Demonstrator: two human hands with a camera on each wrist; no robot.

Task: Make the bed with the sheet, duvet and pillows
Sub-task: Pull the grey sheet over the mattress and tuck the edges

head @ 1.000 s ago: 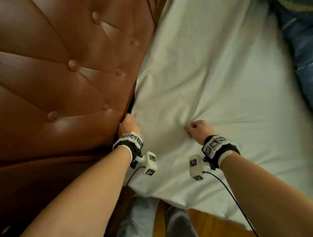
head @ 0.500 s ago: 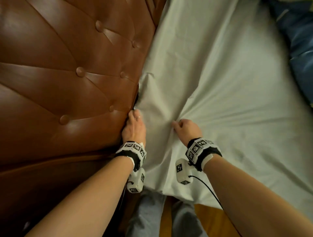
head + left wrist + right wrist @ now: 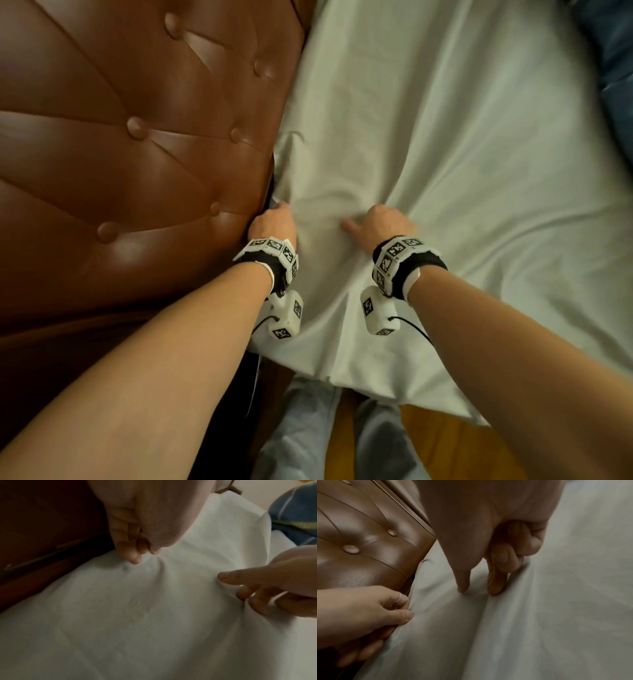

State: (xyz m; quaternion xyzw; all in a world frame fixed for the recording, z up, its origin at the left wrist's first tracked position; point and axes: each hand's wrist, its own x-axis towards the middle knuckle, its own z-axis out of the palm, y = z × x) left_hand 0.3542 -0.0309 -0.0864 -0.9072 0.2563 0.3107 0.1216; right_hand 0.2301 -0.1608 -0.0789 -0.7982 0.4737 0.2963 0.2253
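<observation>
The right hand (image 3: 380, 224) has slid rightward, seemingly dragging the sheet (image 3: 462, 164) along.

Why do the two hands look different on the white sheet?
The left hand is pressed against the brown headboard, at the edge of the sheet; the right hand is farther out on the bed. The left hand wears a ring; the right shows none. Both hands have curled fingers bunching the sheet.

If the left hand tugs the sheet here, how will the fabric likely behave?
The sheet is probably floppy and light: it puckers where the left hand pinches it. It likely slides easily, since creases fan from the right hand.
</observation>
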